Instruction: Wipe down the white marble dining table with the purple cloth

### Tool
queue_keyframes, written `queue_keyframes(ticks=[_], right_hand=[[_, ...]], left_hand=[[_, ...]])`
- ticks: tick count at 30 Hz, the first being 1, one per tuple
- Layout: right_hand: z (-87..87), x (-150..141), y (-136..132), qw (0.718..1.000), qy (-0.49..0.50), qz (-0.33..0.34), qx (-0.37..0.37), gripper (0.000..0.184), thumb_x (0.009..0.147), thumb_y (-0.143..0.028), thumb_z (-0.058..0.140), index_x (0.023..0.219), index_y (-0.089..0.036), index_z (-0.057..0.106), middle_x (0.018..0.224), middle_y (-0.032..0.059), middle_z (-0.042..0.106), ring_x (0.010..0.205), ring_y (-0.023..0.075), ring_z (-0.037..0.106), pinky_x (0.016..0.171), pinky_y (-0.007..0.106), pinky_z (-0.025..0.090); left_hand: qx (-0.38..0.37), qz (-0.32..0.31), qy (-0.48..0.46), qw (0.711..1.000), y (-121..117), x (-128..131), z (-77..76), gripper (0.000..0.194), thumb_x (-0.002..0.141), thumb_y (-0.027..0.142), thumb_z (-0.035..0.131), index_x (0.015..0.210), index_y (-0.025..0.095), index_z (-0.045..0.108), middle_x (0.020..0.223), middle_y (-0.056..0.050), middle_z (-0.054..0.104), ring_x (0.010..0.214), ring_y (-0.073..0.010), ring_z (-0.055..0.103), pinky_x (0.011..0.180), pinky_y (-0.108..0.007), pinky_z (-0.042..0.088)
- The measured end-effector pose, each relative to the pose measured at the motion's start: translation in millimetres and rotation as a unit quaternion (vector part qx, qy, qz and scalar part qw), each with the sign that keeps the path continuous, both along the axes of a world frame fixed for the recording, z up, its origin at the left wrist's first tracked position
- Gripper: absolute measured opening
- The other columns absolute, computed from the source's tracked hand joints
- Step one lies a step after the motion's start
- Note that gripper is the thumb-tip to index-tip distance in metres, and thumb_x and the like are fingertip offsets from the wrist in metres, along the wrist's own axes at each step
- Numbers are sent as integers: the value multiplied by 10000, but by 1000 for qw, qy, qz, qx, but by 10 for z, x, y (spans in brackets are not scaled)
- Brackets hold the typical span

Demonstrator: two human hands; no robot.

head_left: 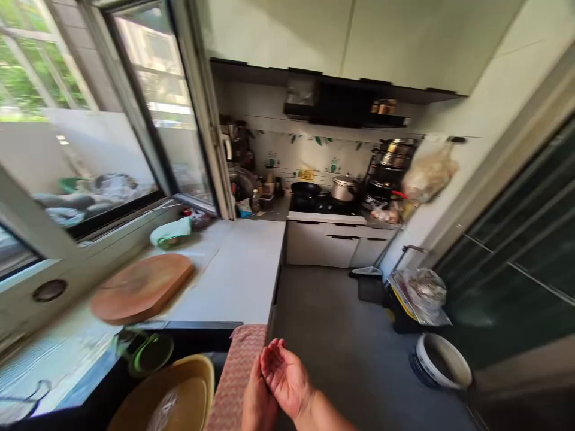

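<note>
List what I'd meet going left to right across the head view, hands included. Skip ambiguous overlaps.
Wooden board → pink patterned cloth → left hand → right hand → silver lidded pot → white-rimmed bucket.

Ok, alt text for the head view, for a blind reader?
A person's left hand and right hand meet, the right palm up, beside a pink cloth at a kitchen sink. A yellow basin sits in the sink; beyond, a wooden board lies on the counter.

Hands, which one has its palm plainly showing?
The right hand, its cupped palm turned up toward the camera; the left hand, beside it, has its palm mostly hidden.
</note>
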State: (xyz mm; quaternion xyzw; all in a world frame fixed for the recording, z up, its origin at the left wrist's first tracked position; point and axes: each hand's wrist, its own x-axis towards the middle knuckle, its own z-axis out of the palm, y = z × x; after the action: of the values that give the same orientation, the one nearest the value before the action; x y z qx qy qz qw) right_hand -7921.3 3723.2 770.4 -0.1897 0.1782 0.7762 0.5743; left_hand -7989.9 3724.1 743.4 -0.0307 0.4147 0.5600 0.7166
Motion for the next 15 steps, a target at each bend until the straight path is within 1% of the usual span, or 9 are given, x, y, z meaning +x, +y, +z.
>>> queue_keyframes(ticks=[3, 5, 7, 9, 12, 15], right_hand=[[69, 687, -377, 995, 0, -96, -25, 89, 850, -60, 751, 815, -142, 752, 850, 64, 786, 842, 147, 759, 848, 276, 620], [88, 1196, -635, 988, -7, -154, -29, 93, 869, -70, 727, 824, -148, 749, 860, 60, 784, 856, 147, 753, 855, 278, 619], [78, 1760, -910, 977, -20, -211, -26, 111, 903, -98, 692, 829, -163, 745, 863, 46, 783, 856, 139, 747, 864, 274, 618], [44, 2372, -1217, 963, -40, -265, -24, 135, 927, -125, 670, 827, -186, 739, 856, 23, 784, 853, 130, 745, 866, 266, 618], [-20, 3347, -1751, 937, -77, -340, -29, 140, 930, -143, 670, 814, -197, 728, 847, 7, 784, 844, 124, 745, 842, 254, 615], [-45, 4349, -2339, 905, -106, -410, -29, 139, 911, -125, 670, 793, -182, 716, 832, 17, 779, 806, 126, 742, 818, 246, 610]], left_hand=[[3, -110, -4, 994, -270, 699, 100, 362, 965, 243, 473, 920, 194, 829, 1081, -129, 797, 1040, -242, 765, 1039, -381, 578], [-9, -166, -7, 986, -461, 1229, 146, 382, 977, 248, 453, 914, 194, 826, 1059, -124, 800, 1034, -234, 765, 1037, -385, 580], [-18, -219, -12, 975, -674, 1823, 149, 397, 985, 247, 439, 903, 194, 824, 1032, -116, 802, 1022, -230, 767, 1038, -388, 581], [-21, -277, -22, 960, -926, 2478, 112, 388, 985, 250, 446, 909, 195, 823, 1038, -110, 802, 1014, -223, 767, 1036, -379, 583], [-37, -349, -41, 935, -1394, 3544, 50, 372, 975, 236, 456, 888, 200, 816, 1010, -92, 806, 960, -198, 773, 1005, -351, 598], [-57, -408, -54, 909, -1943, 4661, 80, 382, 973, 215, 439, 844, 200, 798, 941, -80, 804, 894, -171, 774, 956, -314, 613]])
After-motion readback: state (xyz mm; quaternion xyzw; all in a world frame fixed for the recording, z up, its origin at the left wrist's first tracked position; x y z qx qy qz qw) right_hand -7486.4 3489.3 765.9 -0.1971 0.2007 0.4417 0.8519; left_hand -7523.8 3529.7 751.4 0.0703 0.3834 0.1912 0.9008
